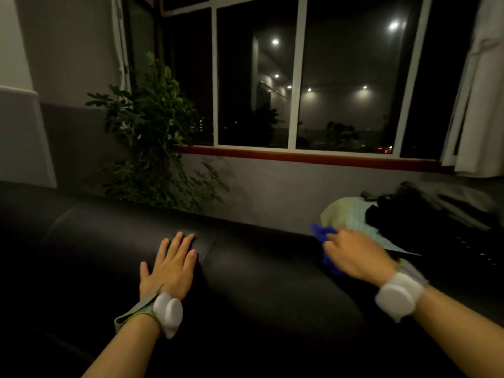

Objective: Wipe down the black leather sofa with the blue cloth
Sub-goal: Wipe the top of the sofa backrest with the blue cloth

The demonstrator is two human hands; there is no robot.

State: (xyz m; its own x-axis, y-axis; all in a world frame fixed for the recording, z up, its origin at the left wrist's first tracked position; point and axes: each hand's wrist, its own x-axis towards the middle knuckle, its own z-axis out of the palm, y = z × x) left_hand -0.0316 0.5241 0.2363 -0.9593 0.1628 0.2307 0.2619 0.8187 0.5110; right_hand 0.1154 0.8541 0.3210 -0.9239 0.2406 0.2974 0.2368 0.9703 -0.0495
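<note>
Left hand (170,264) rests flat, fingers straight, on the sofa (261,271) backrest top. Right hand (354,255), further right along the sofa, grips the blue cloth (324,241).

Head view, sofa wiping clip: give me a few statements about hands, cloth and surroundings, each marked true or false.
1. The left hand lies flat with straight fingers on the black sofa. True.
2. The blue cloth is in the left hand. False: the right hand holds it.
3. A leafy plant stands behind the sofa. True.
4. The window shows daylight. False: it is dark outside, with lamps reflected.
5. Both wrists are bare. False: each wears a white strapped device.
</note>
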